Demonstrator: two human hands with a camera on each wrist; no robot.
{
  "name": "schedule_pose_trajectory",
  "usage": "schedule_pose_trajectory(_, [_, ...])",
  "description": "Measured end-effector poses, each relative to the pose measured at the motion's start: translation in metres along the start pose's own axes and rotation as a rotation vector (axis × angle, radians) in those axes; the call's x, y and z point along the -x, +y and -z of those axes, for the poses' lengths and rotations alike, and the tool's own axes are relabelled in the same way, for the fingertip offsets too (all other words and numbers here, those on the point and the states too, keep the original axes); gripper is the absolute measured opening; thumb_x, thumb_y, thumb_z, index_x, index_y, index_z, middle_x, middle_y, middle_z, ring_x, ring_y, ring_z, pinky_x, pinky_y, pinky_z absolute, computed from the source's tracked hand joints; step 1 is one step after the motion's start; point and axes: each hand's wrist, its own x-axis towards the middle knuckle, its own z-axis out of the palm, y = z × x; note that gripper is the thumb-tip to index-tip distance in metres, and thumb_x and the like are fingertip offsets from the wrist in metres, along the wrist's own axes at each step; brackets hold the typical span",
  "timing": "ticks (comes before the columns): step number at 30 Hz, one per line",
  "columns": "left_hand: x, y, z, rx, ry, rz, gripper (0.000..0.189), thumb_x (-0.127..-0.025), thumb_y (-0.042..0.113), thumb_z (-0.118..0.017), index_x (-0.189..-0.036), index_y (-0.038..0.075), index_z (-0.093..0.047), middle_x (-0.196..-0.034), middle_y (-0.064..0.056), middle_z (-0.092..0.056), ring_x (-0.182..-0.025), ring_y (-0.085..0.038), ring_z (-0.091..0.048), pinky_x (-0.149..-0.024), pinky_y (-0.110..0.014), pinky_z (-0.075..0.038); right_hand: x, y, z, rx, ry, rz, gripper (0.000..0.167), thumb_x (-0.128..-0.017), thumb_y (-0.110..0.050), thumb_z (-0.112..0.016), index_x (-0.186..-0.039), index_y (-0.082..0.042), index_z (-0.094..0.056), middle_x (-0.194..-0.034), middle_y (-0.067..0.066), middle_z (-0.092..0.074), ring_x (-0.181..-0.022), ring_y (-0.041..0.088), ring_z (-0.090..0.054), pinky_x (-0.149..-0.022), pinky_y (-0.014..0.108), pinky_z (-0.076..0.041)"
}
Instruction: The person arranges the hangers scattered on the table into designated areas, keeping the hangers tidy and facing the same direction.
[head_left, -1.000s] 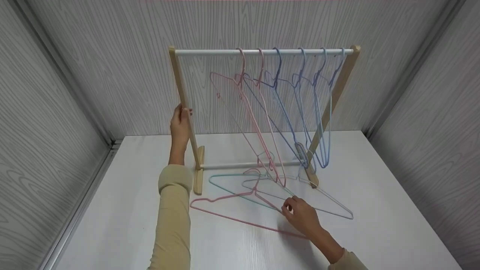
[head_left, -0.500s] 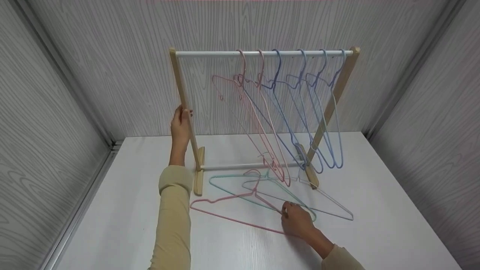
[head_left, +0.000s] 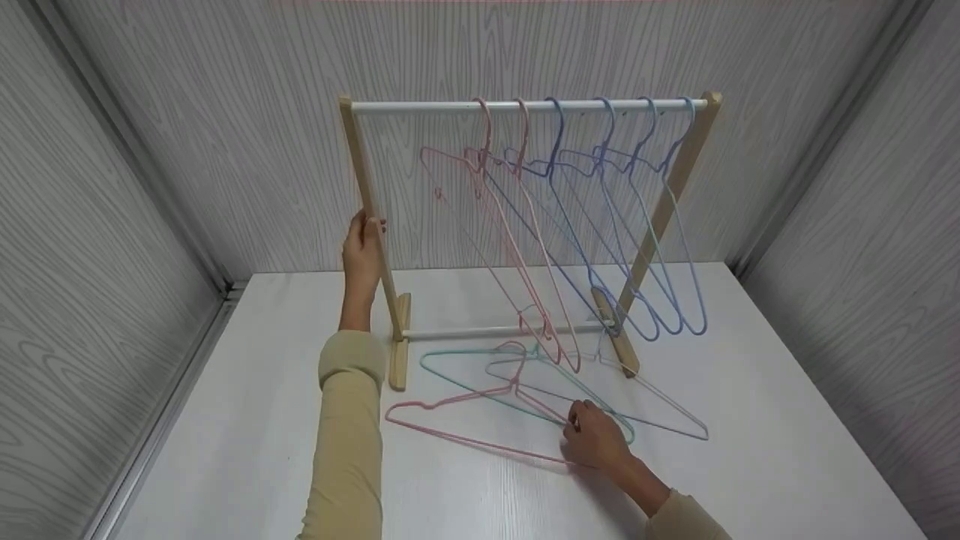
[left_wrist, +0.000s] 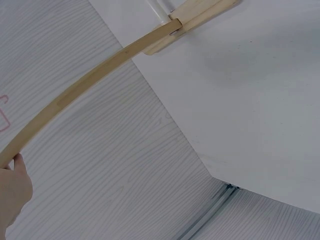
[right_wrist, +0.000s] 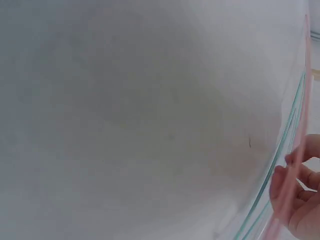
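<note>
My left hand (head_left: 362,251) grips the left wooden post (head_left: 356,165) of a small clothes rack. In the left wrist view, the fingers and thumb of that hand (left_wrist: 15,192) wrap the post's edge. Low at the front, my right hand (head_left: 598,441) pinches the right end of a pink clothes hanger (head_left: 514,384), which lies over a green hanger (head_left: 480,351). A pale grey hanger (head_left: 705,433) lies partly under the green one. In the right wrist view, the pink hanger (right_wrist: 306,100) passes blurred across my right hand (right_wrist: 302,192), hiding part of the fingers.
Two pink hangers (head_left: 523,135) and several blue hangers (head_left: 556,135) hang from the rack's white top rod (head_left: 416,108). A lower white rod (head_left: 465,332) joins the wooden feet (head_left: 399,367). Grey wood-grain walls (head_left: 187,112) enclose the white table (head_left: 262,420).
My right hand has drawn back from over the green hanger to the pink one's right end. The pink hanger has just shifted slightly right. Hanging hangers swing; my left hand stays on the post.
</note>
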Motion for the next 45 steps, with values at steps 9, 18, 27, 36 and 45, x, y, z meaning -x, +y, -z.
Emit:
schedule_pose_trajectory(9, [0.000, -0.001, -0.001, -0.046, 0.000, 0.032, 0.044, -0.102, 0.026, -0.033, -0.140, 0.002, -0.033, -0.119, -0.013, -0.054, -0.113, -0.022, -0.048, -0.094, -0.036, -0.037, 0.003, -0.003, 0.008, -0.140, -0.033, -0.017, 0.009, -0.089, -0.008, -0.057, -0.097, -0.007, -0.060, -0.070, -0.003, -0.050, -0.058, 0.013, -0.044, -0.052, 0.030, -0.038])
schedule_pose_trajectory(18, [-0.001, 0.000, -0.001, -0.040, 0.007, 0.014, 0.044, -0.102, 0.025, -0.033, -0.139, 0.001, -0.034, -0.118, -0.015, -0.054, -0.112, -0.024, -0.049, -0.094, -0.039, -0.036, 0.005, 0.012, 0.025, 0.007, -0.051, 0.273, 0.022, -0.087, -0.012, -0.063, -0.108, -0.013, -0.069, -0.068, -0.012, -0.056, -0.055, 0.003, -0.043, -0.048, 0.023, -0.036])
schedule_pose_trajectory(27, [-0.001, -0.001, -0.001, -0.033, 0.006, 0.029, 0.045, -0.102, 0.026, -0.033, -0.140, 0.002, -0.033, -0.118, -0.014, -0.054, -0.112, -0.023, -0.048, -0.094, -0.036, -0.036, 0.009, 0.028, 0.041, -0.225, -0.244, 0.205, 0.020, -0.089, -0.011, -0.059, -0.106, -0.006, -0.068, -0.073, -0.008, -0.054, -0.059, 0.007, -0.043, -0.051, 0.024, -0.037])
schedule_pose_trajectory(36, [0.001, 0.004, 0.000, 0.017, -0.013, 0.030, 0.044, -0.102, 0.024, -0.033, -0.139, 0.000, -0.032, -0.120, -0.018, -0.052, -0.114, -0.025, -0.047, -0.096, -0.037, -0.034, 0.017, 0.015, 0.059, -0.584, -0.353, 0.111, 0.027, -0.093, -0.004, -0.052, -0.116, 0.009, -0.059, -0.078, 0.015, -0.060, -0.054, 0.007, -0.042, -0.047, 0.020, -0.036])
schedule_pose_trajectory(45, [0.003, 0.009, 0.000, -0.012, -0.009, 0.029, 0.045, -0.102, 0.024, -0.033, -0.139, -0.001, -0.033, -0.120, -0.018, -0.052, -0.115, -0.026, -0.046, -0.096, -0.037, -0.033, 0.022, -0.024, 0.066, -0.533, -0.215, 0.173, 0.025, -0.093, -0.003, -0.053, -0.114, 0.009, -0.060, -0.062, 0.007, -0.053, -0.051, 0.003, -0.034, -0.046, 0.019, -0.031])
